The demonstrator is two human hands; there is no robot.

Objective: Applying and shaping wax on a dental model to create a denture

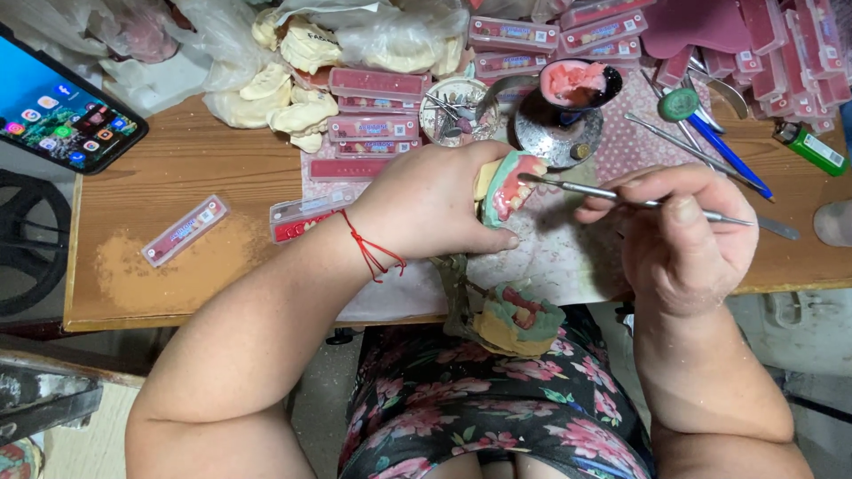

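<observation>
**Holding a denture model under a metal instrument**

Looking down through the head camera, I see my left hand (pixel 435 200) wrapped around a denture model (pixel 508 186), a pale base with green material and pink wax gums carrying a row of teeth. The fingers are curled tight round it, thumb underneath, and a red string bracelet (pixel 371 251) circles the wrist. My right hand (pixel 679 235) pinches a thin metal instrument (pixel 639 202) between thumb and fingers, closed narrow on the shaft; its tip touches the pink wax of the model. Both hands hover just above the wooden bench (pixel 177 168), over a pale patterned cloth (pixel 568 248).

On my lap, just below the bench edge, rests a second model (pixel 519 321) in green and yellow with pink inside. Behind the hands stand a small round metal burner (pixel 557 133) and a bowl of pink wax (pixel 579 82). Flat pink tooth cards (pixel 377 84) are stacked nearby, with one lying apart (pixel 185 231) on the left. Plaster casts (pixel 284 98) are piled at the back, a phone (pixel 62 106) lies far left, and a green lighter (pixel 812 147) sits far right.
</observation>
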